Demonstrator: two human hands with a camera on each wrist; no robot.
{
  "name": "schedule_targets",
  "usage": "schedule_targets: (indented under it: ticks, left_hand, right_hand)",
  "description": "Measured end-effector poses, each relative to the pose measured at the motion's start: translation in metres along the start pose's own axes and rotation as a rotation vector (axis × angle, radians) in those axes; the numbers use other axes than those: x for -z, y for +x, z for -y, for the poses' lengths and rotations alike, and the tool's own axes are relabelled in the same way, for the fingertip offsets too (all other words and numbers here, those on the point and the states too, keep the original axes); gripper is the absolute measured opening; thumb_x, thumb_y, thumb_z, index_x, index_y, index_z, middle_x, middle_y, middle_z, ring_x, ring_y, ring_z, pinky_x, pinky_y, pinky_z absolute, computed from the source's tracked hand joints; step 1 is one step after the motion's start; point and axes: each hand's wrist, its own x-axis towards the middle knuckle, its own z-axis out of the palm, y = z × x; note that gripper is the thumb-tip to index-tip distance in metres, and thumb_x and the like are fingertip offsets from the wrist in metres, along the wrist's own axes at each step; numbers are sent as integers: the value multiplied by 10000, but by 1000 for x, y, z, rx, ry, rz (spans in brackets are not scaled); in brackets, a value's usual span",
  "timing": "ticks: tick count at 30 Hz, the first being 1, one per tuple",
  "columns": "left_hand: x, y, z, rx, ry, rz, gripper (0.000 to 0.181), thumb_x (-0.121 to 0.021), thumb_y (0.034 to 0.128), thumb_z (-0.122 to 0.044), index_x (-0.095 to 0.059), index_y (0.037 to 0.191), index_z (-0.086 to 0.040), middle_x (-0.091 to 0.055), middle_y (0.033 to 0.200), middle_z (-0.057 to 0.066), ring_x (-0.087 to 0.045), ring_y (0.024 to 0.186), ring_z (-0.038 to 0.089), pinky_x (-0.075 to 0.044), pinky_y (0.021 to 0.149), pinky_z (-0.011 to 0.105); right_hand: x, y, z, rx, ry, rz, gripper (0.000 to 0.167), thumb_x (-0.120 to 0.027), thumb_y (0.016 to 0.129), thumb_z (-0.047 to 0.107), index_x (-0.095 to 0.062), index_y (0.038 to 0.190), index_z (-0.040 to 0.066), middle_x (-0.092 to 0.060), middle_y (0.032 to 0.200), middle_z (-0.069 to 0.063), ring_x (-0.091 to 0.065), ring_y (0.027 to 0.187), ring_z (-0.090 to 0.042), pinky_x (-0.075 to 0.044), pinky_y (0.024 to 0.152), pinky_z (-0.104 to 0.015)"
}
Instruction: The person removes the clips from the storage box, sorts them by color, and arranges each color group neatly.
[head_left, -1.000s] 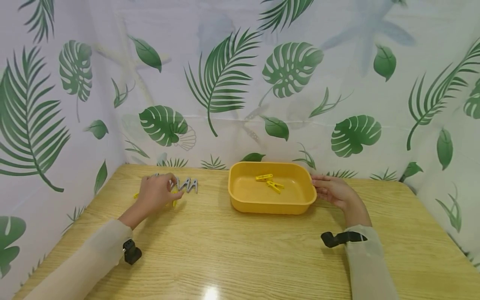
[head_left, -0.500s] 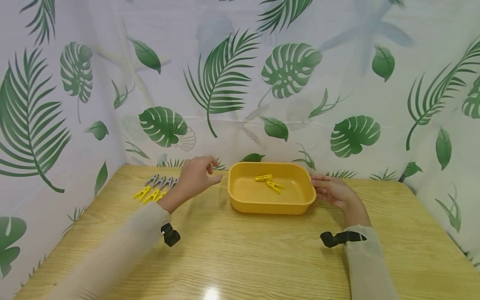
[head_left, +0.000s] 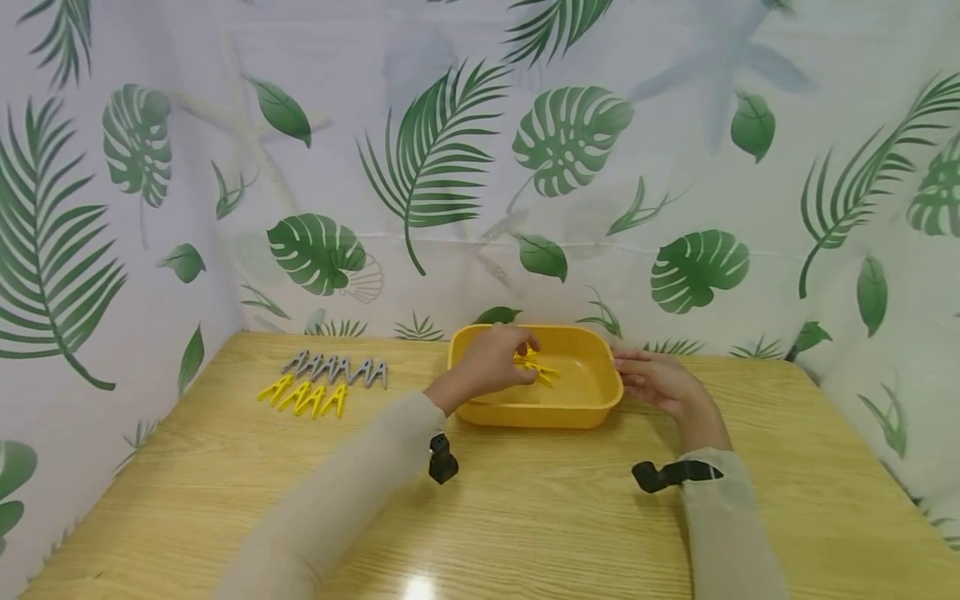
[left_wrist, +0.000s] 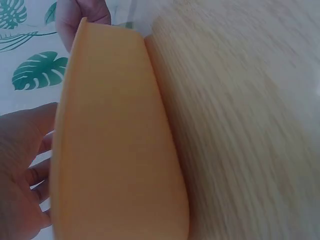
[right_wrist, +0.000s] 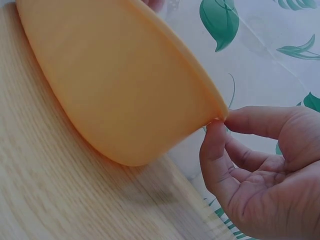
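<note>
A yellow plastic basin (head_left: 547,417) stands on the table, with yellow clothespins (head_left: 547,368) on its floor, partly hidden by my left hand (head_left: 491,362). That hand reaches over the near left rim, its thumb and fingers spread apart around the clothespins; no clothespin is plainly held. In the left wrist view, the basin's side wall (left_wrist: 115,130) hides the fingertips. My right hand (head_left: 663,383) pinches the basin's right rim between thumb and fingers, clearest in the right wrist view, where the right hand (right_wrist: 265,170) meets the basin (right_wrist: 130,85) at its corner.
On the table's left side lie a row of grey clothespins (head_left: 333,367) and, in front of it, a row of yellow clothespins (head_left: 303,396). Behind the wooden table (head_left: 525,500) hangs a leaf-print cloth (head_left: 450,167).
My left hand has moved right from the clothespin rows on the table to over the basin, uncovering both rows. My right hand has stayed at the basin's rim.
</note>
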Motion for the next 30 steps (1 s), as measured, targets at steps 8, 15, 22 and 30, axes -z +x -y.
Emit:
schedule_targets:
  ticks: [8, 15, 22, 30]
  left_hand:
    - [-23, 17, -5, 42, 25, 108, 370, -736, 940, -291, -666, 1281, -163, -633, 1305, 49, -512, 1219, 244, -409, 1010, 440]
    - [-32, 19, -5, 47, 49, 173, 342, -695, 974, -300, -652, 1297, -197, -540, 1396, 19, -422, 1276, 246, -341, 1066, 472]
    - [-40, 20, -3, 45, 101, 191, 331, -661, 994, -298, -628, 1309, -201, -518, 1386, 21, -400, 1288, 260, -319, 1058, 475]
    - [-41, 24, -9, 44, 129, 207, 324, -657, 990, -262, -642, 1307, -197, -537, 1347, 15, -396, 1218, 248, -286, 1031, 449]
  right_hand:
    - [-1, 3, -1, 15, 4, -3, 316, -605, 1024, 150, -581, 1308, 11, -721, 994, 94, -688, 906, -65, -577, 819, -216]
    - [-1, -1, -3, 7, 24, -11, 213, -602, 1024, 137, -636, 1221, 64, -721, 985, 85, -687, 890, -72, -579, 821, -219]
    - [-2, 0, -4, -5, 16, -27, 345, -601, 1024, 130, -556, 1333, -15, -716, 987, 85, -686, 893, -71, -579, 819, -218]
    - [-1, 0, -3, 3, -2, -34, 346, -591, 1030, 133, -541, 1336, -21, -714, 991, 84, -689, 894, -68, -578, 824, -218]
